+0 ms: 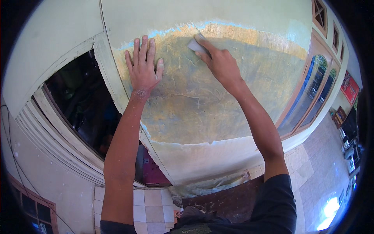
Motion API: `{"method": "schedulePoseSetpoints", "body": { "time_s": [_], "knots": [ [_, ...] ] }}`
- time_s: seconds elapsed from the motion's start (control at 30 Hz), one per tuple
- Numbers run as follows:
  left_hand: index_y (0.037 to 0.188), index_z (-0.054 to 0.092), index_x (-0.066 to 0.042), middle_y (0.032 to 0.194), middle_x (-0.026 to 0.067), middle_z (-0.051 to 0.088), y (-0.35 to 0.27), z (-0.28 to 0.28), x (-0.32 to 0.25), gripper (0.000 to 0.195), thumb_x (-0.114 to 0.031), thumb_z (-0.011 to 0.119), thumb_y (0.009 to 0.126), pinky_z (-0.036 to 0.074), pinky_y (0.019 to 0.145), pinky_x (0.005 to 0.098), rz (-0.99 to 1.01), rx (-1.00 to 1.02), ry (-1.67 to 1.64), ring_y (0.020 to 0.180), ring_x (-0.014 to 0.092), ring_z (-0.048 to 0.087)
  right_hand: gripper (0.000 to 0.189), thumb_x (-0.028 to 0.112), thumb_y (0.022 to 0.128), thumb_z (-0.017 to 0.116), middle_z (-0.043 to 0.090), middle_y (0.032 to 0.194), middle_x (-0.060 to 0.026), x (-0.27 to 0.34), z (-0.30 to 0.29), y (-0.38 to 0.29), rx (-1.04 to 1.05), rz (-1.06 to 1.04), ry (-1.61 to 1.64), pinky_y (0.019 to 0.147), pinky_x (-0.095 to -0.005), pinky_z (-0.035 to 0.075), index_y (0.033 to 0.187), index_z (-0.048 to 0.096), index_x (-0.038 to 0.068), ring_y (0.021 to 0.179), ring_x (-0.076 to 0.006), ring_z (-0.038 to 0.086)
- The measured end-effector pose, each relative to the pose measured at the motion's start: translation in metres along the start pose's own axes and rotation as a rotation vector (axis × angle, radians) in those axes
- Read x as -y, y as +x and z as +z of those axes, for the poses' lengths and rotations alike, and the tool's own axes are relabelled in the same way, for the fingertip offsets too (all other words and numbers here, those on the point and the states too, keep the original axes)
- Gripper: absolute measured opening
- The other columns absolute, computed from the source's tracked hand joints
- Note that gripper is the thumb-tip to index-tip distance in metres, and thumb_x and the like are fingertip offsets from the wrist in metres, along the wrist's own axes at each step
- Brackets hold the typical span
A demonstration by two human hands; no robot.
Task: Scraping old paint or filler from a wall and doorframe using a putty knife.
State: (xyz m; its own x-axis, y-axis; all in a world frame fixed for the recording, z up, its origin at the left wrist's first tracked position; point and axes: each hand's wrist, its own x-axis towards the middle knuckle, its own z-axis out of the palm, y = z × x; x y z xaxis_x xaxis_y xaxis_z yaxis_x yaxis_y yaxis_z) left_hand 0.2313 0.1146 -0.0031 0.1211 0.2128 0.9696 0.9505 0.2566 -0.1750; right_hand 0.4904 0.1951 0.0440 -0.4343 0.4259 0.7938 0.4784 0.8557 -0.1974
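Observation:
My right hand grips a small pale block or folded sheet and presses it to the wall near the top of a patch. That hand looks slightly blurred, and the block's exact kind is unclear. Palm down with spread fingers, my left hand rests on the patch's upper left. The patch is mottled grey-brown, with a yellowish band on top and ragged blue-white edges. Pale green painted wall surrounds it. White dust speckles my left wrist and forearm.
Left of the patch is an open doorway with a pale frame. Wooden-framed glass doors stand at the right. Below me are a dark brown wooden surface, a crumpled plastic sheet and a tiled floor. A cable hangs at far left.

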Motion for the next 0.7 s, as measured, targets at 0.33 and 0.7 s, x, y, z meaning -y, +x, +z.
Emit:
{"method": "schedulePoseSetpoints", "body": {
  "time_s": [0.33, 0.7],
  "knots": [
    [0.162, 0.039, -0.014, 0.171, 0.0072, 0.029, 0.002, 0.001, -0.011, 0.073, -0.038, 0.059, 0.096, 0.012, 0.125, 0.0641, 0.0, -0.012, 0.009, 0.159, 0.031, 0.023, 0.05, 0.041, 0.104, 0.06, 0.072, 0.083, -0.0197, 0.0, -0.005, 0.017, -0.056, -0.048, 0.032, 0.075, -0.0524, 0.058, 0.151, 0.052, 0.028, 0.084, -0.0442, 0.071],
    [0.161, 0.04, -0.013, 0.171, 0.0083, 0.029, 0.002, 0.007, -0.02, 0.073, -0.039, 0.059, 0.096, 0.012, 0.126, 0.0637, 0.013, -0.01, 0.027, 0.159, 0.032, 0.023, 0.048, 0.039, 0.104, 0.06, 0.073, 0.091, -0.0205, 0.001, -0.009, 0.029, -0.053, -0.03, 0.043, 0.077, -0.0524, 0.058, 0.15, 0.053, 0.026, 0.089, -0.0435, 0.071]
  ]
}}
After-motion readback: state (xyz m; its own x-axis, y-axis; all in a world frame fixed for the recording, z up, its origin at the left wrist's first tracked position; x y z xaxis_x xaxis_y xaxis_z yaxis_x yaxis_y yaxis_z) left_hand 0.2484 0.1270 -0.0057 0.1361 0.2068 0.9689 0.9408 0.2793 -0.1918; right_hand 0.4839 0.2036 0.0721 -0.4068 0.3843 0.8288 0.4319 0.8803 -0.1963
